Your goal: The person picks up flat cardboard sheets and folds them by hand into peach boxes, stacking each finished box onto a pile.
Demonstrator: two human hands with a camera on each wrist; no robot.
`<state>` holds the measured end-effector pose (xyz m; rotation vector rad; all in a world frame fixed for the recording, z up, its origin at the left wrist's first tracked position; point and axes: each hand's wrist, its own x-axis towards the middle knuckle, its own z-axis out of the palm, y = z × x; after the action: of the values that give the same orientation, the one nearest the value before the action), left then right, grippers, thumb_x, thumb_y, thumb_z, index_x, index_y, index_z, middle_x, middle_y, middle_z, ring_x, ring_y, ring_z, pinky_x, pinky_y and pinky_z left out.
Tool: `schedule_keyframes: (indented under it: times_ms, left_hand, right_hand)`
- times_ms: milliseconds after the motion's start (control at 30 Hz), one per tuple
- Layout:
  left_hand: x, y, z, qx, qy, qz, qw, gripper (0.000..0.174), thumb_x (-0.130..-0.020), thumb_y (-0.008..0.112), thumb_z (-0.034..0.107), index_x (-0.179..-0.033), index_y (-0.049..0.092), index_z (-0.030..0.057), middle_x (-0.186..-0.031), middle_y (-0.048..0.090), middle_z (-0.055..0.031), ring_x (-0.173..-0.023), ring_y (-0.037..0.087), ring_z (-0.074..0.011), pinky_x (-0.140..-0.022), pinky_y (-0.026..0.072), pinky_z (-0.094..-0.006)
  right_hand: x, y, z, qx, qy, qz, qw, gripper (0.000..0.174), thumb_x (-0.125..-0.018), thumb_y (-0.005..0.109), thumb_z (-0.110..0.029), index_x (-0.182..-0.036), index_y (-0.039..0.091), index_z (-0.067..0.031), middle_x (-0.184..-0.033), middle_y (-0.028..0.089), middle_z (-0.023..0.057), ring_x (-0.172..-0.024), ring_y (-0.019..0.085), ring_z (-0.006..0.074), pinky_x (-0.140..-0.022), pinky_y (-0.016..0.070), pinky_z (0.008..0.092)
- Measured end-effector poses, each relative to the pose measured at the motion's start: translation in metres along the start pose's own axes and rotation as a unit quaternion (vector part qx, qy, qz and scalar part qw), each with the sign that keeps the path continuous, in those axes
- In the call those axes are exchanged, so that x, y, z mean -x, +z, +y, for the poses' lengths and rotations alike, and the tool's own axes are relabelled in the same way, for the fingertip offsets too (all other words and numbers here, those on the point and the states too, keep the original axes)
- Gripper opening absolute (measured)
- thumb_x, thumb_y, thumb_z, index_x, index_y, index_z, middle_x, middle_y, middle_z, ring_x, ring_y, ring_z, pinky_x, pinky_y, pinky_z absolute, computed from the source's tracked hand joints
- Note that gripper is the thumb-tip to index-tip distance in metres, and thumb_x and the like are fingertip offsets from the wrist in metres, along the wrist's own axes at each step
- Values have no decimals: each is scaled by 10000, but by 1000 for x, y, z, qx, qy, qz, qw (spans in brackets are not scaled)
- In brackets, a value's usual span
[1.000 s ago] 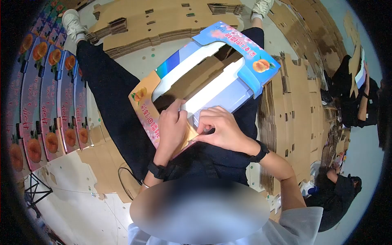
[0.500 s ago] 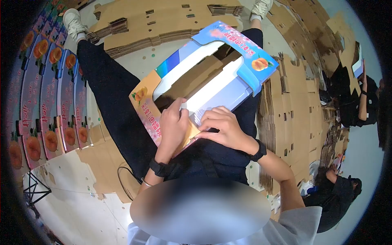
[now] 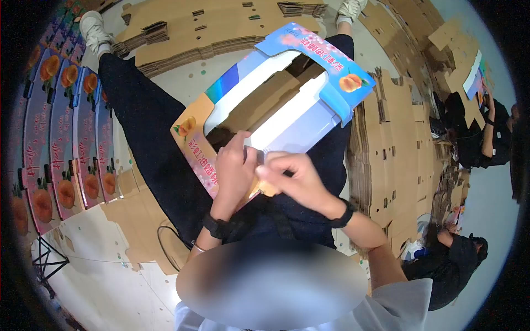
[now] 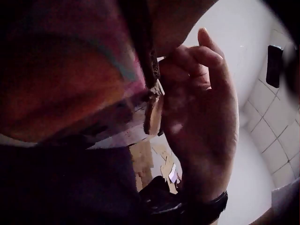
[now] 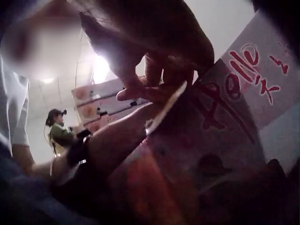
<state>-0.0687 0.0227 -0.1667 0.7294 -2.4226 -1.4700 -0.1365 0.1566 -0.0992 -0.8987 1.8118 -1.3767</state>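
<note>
A printed fruit carton [image 3: 337, 83], blue at the far end and orange-pink at the near end, lies tilted across the person's lap with a large cut-out in its upper face. My left hand [image 3: 236, 165] grips its near end, fingertips over the cut-out's rim. Beside it, my right hand [image 3: 292, 175], blurred, has its fingers curled at the near corner, by a small orange flap [image 3: 269, 189]. From the left wrist, the right hand [image 4: 201, 98] appears close against the cardboard edge [image 4: 153, 112]. In the right wrist view, the right hand's fingers [image 5: 154, 70] bend over the carton's edge.
Flattened cardboard stacks [image 3: 221, 44] lie ahead between the feet, with more stacks [image 3: 397, 165] along the right. Printed cartons [image 3: 66, 143] stand in rows on the left. Two other people [image 3: 458, 270] work at the far right. A black wire frame [image 3: 51, 258] stands at lower left.
My right hand has shifted slightly up and left over the near corner, and its small flap now shows below the fingers. My left hand keeps its hold; the carton has barely moved.
</note>
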Motion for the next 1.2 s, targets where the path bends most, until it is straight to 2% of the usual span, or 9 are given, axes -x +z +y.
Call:
schedule_keyframes:
  times_ms: [100, 167, 433, 567, 667, 800, 900, 1033, 1200]
  left_hand:
    - [-1, 6, -11, -11, 32, 18, 999, 233, -841, 553, 157, -1036, 608, 44, -862, 644, -200, -772, 599, -388, -714, 450, -456]
    - [-1, 4, -14, 4, 35, 23, 999, 235, -842, 561, 168, -1039, 604, 48, -856, 643, -196, -771, 600, -386, -710, 449, -454]
    - [-21, -14, 1, 42, 17, -21, 999, 287, -836, 640, 263, -964, 612, 8, -791, 641, -217, -720, 615, -390, -654, 468, -421]
    - [-33, -30, 19, 165, -54, 4, 985, 300, -838, 707, 260, -946, 614, -5, -683, 611, -62, -638, 574, -118, -579, 450, -289]
    - [-41, -48, 32, 195, 11, 81, 977, 229, -888, 678, 219, -958, 600, 15, -793, 602, 1, -711, 530, -53, -598, 424, -227]
    - [-49, -72, 67, 235, 118, 207, 942, 262, -901, 670, 154, -1058, 546, -15, -908, 582, -32, -793, 534, -76, -694, 439, -208]
    - [-45, -71, 93, 234, 167, 253, 924, 313, -896, 669, 115, -1118, 504, -32, -990, 580, -68, -880, 545, -99, -754, 443, -217]
    - [-26, -52, 100, 268, 168, 240, 918, 470, -883, 655, 57, -1261, 395, -46, -1125, 548, -129, -1042, 526, -169, -921, 401, -289]
    - [-5, -41, 112, 371, 111, 194, 901, 462, -919, 591, 106, -1302, 374, -36, -1193, 525, -126, -1107, 493, -180, -980, 347, -290]
  right_hand:
    - [-3, 19, 5, -15, 14, -35, 999, 291, -861, 672, -174, -636, 559, -29, -682, 522, 37, -635, 494, 167, -672, 384, 325]
    - [-3, 26, 6, 215, -142, 1, 966, 270, -862, 667, -189, -661, 573, -36, -728, 540, 45, -707, 522, 219, -736, 389, 354]
    - [12, 2, -5, 273, -171, -34, 946, 123, -807, 705, -150, -807, 617, -66, -849, 582, 51, -855, 559, 253, -802, 411, 370]
    - [17, -10, -17, 259, -241, 52, 934, 122, -791, 696, -97, -894, 634, -78, -915, 617, 49, -818, 600, 235, -773, 447, 347]
    - [20, -17, -7, 167, -107, 120, 973, 395, -799, 660, -54, -1178, 551, -70, -971, 633, 58, -838, 617, 195, -790, 464, 343]
    - [15, -21, 6, 49, -18, 132, 990, 720, -845, 690, -141, -1435, 283, -69, -1216, 569, 148, -1016, 604, 216, -949, 436, 375]
    - [7, -4, 2, -59, -33, 62, 996, 1062, -794, 777, -257, -1517, 23, -59, -1479, 275, 241, -1347, 368, 313, -1104, 314, 394]
    - [-7, 16, 1, -4, -93, 96, 991, 1074, -771, 798, -251, -1506, 46, -33, -1528, 186, 222, -1444, 176, 309, -1164, 195, 417]
    - [-16, -20, 21, -22, -105, 241, 965, 826, -811, 756, -214, -1444, 262, -20, -1418, 401, 168, -1328, 389, 254, -1099, 317, 370]
